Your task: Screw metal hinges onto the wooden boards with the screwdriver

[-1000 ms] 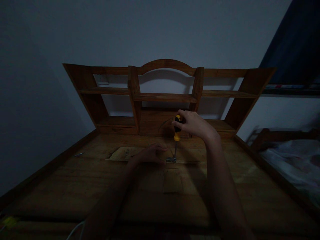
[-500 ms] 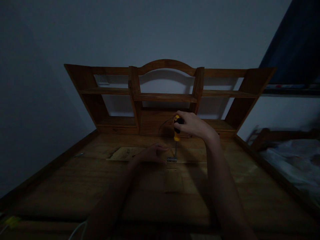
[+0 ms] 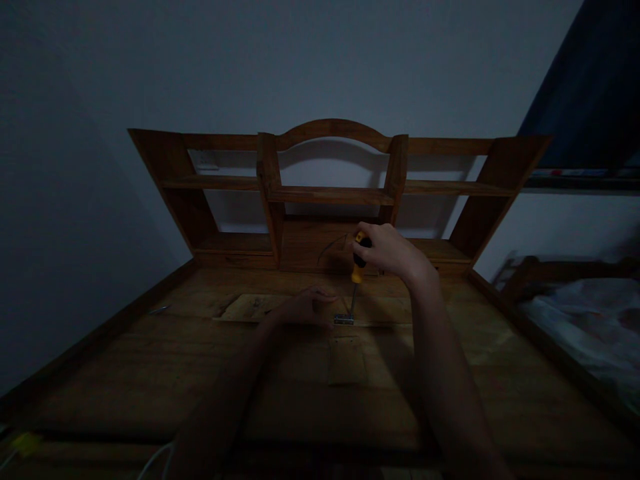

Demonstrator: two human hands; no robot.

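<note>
My right hand (image 3: 383, 248) is closed round the yellow and black handle of a screwdriver (image 3: 357, 273). The shaft points down, leaning slightly, and its tip meets the right end of a small metal hinge (image 3: 343, 320). That hinge lies at the edge of a pale wooden strip (image 3: 387, 310) set in the wooden desktop. Just left of the hinge rests my left hand (image 3: 303, 307), its index finger and thumb apart with nothing visible between them. Whether its thumb touches the hinge is too dark to tell.
A wooden shelf unit (image 3: 330, 195) stands along the back of the desktop (image 3: 165, 373). A small thin shiny object (image 3: 159, 310) lies at the left. A white cable (image 3: 155, 459) and a yellow item (image 3: 26, 443) show at the lower left. Bedding (image 3: 590, 320) is at the right.
The top of the screwdriver has tipped slightly to the right along with my right hand, while its tip stays at the hinge. My left hand has not visibly moved.
</note>
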